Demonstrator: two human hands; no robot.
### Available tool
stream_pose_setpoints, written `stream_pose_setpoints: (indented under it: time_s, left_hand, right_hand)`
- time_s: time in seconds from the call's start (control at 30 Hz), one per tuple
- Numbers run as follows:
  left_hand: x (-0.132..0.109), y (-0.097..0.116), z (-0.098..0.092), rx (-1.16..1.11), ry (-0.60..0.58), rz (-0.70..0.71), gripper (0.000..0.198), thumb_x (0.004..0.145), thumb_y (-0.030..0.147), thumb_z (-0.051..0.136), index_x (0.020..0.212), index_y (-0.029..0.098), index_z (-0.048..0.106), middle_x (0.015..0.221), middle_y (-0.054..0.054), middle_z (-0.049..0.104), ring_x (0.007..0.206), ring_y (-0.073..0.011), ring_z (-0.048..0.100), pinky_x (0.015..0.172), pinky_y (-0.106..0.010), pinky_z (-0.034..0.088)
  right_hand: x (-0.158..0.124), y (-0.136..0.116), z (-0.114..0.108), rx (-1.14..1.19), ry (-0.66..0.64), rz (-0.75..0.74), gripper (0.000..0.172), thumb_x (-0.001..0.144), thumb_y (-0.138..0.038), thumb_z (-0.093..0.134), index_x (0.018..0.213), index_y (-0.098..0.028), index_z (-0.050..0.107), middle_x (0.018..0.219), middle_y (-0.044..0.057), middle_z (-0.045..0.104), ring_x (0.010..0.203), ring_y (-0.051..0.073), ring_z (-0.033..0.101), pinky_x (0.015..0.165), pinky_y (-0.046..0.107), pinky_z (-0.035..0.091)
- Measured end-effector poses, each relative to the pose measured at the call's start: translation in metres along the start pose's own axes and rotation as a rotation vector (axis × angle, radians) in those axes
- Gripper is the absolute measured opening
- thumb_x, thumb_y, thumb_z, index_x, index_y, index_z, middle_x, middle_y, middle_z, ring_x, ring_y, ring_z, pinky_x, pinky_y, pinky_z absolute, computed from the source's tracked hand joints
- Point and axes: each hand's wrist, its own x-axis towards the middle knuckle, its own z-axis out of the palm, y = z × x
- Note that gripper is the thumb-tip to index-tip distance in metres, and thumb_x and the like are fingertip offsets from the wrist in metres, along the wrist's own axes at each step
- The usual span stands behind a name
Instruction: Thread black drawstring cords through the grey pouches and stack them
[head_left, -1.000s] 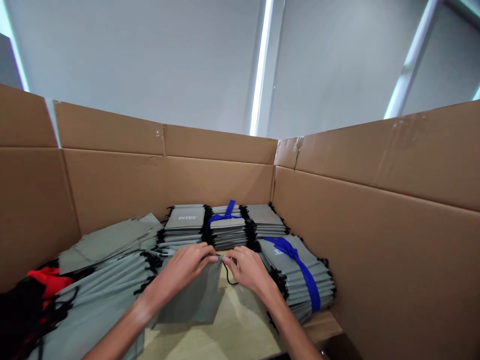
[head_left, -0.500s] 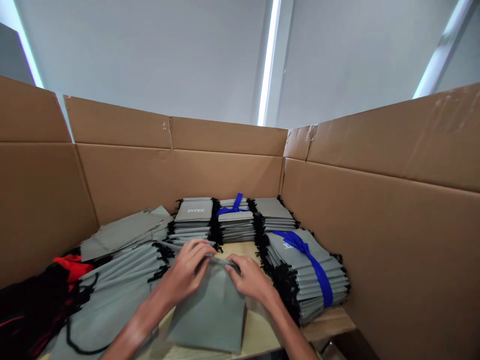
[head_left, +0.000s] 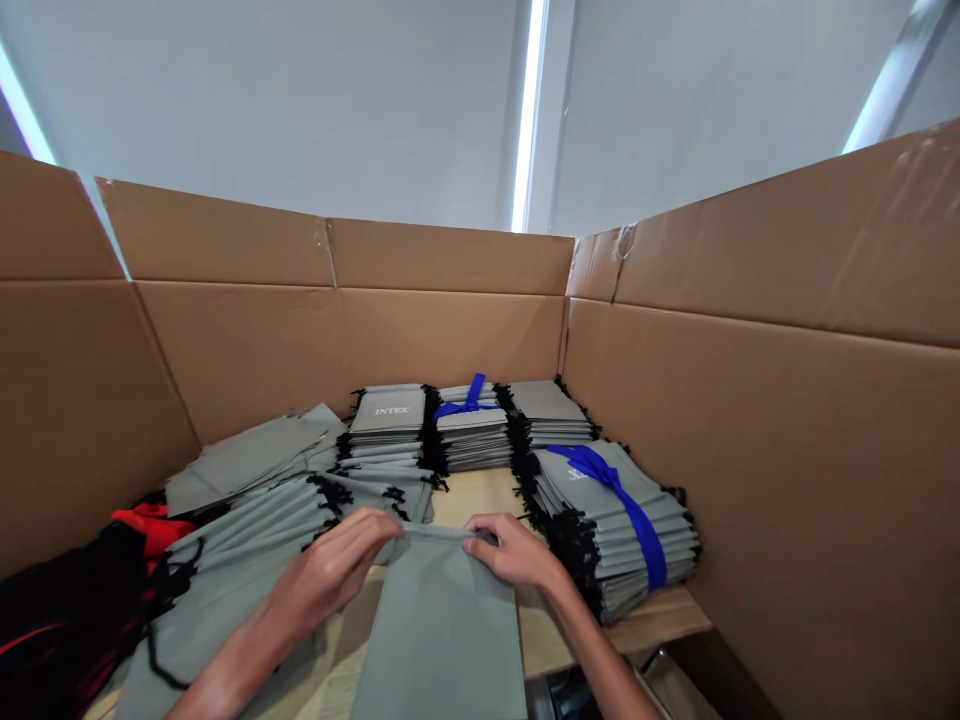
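A flat grey fabric pouch [head_left: 446, 620] hangs toward me over the front of the wooden table, its lower end cut off by the view. At its top left corner my left hand [head_left: 341, 560] pinches the hem. My right hand [head_left: 511, 550] grips the top right corner, thumb on the near face. No cord shows on this pouch. Left of it lies a fanned pile of grey drawstring pouches [head_left: 247, 565] with black cords. To the right sits a bundle of pouches [head_left: 600, 510] tied with a blue ribbon [head_left: 637, 530].
Behind stand an INTEX-printed pouch stack [head_left: 390, 410], a ribbon-tied stack [head_left: 472, 445] and another stack [head_left: 551, 410]. Loose grey pieces [head_left: 255, 455] and black-and-red fabric [head_left: 82, 590] lie at left. Tall cardboard walls [head_left: 450, 265] enclose the wooden tabletop [head_left: 480, 495] at back and sides.
The pouch has come closer to me and slightly right, now reaching past the bottom of the view. My hands have spread apart along its top edge, the left hand moving left.
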Motion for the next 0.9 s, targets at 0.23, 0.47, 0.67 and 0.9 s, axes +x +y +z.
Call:
stream_pose_setpoints:
  time_s: [0.23, 0.47, 0.67, 0.9]
  left_hand:
    - [0.002, 0.008, 0.031, -0.459, 0.336, -0.597, 0.046, 0.097, 0.066, 0.07, 0.118, 0.025, 0.068, 0.12, -0.012, 0.08, 0.113, -0.0289, 0.079, 0.097, -0.038, 0.065]
    - [0.004, 0.011, 0.04, -0.649, 0.21, -0.896, 0.079, 0.068, 0.089, 0.083, 0.104, 0.019, 0.082, 0.104, -0.014, 0.085, 0.095, -0.0325, 0.079, 0.078, -0.035, 0.062]
    - [0.009, -0.028, 0.036, -0.543, 0.346, -0.912, 0.08, 0.061, 0.09, 0.084, 0.096, 0.019, 0.084, 0.102, -0.013, 0.086, 0.092, -0.031, 0.076, 0.076, -0.034, 0.058]
    - [0.012, -0.064, 0.046, -0.521, 0.343, -0.93, 0.077, 0.055, 0.089, 0.086, 0.089, 0.02, 0.081, 0.091, -0.01, 0.084, 0.09, -0.0307, 0.074, 0.075, -0.034, 0.057]
  right_hand:
    - [-0.004, 0.004, 0.011, 0.04, 0.037, 0.014, 0.018, 0.099, -0.03, 0.063, 0.095, -0.02, 0.077, 0.093, 0.002, 0.08, 0.087, 0.022, 0.07, 0.077, 0.027, 0.047]
    - [-0.009, -0.007, 0.029, -0.078, 0.075, 0.034, 0.016, 0.101, -0.023, 0.064, 0.105, -0.019, 0.079, 0.102, 0.005, 0.081, 0.094, 0.022, 0.071, 0.084, 0.028, 0.05]
    - [-0.04, -0.061, 0.038, -0.217, 0.352, -0.137, 0.028, 0.103, -0.019, 0.06, 0.128, -0.02, 0.072, 0.129, 0.013, 0.071, 0.127, 0.03, 0.062, 0.112, 0.042, 0.048]
    - [-0.105, 0.003, 0.196, -0.068, -0.143, 0.279, 0.009, 0.089, -0.026, 0.084, 0.098, -0.024, 0.083, 0.105, 0.009, 0.081, 0.107, 0.034, 0.074, 0.09, 0.042, 0.058]
